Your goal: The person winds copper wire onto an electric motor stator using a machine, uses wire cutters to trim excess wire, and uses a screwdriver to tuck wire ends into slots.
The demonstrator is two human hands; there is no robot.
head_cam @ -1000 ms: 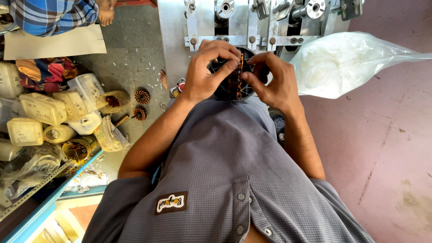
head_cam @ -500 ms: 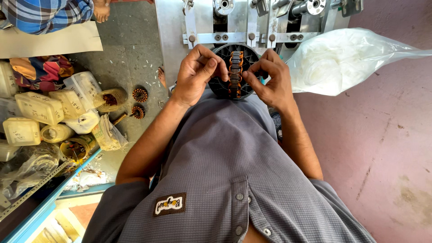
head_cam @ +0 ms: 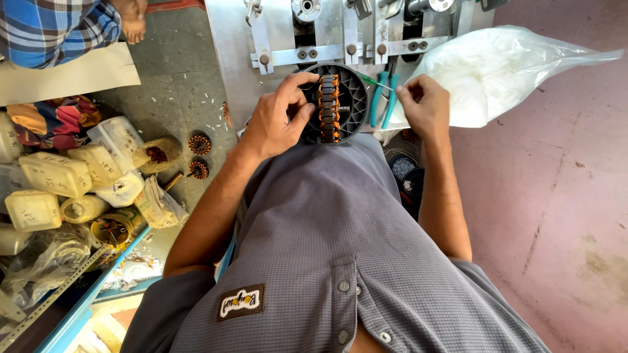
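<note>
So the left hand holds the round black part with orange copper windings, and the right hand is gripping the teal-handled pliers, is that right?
Not quite. In the head view the left hand does hold the round black part with orange copper windings. The right hand is not gripping the teal-handled pliers: they lie beside it against the grey metal machine, and its fingers are pinched together near a thin green strand.

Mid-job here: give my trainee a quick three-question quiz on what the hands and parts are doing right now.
1. True or false: the left hand grips the round black part wound with copper coils.
2. What lies nearest the right hand? A) teal-handled pliers B) yellow containers C) cardboard sheet
3. What is the big item right of the right hand?

Key:
1. True
2. A
3. A clear plastic bag of white material
</note>
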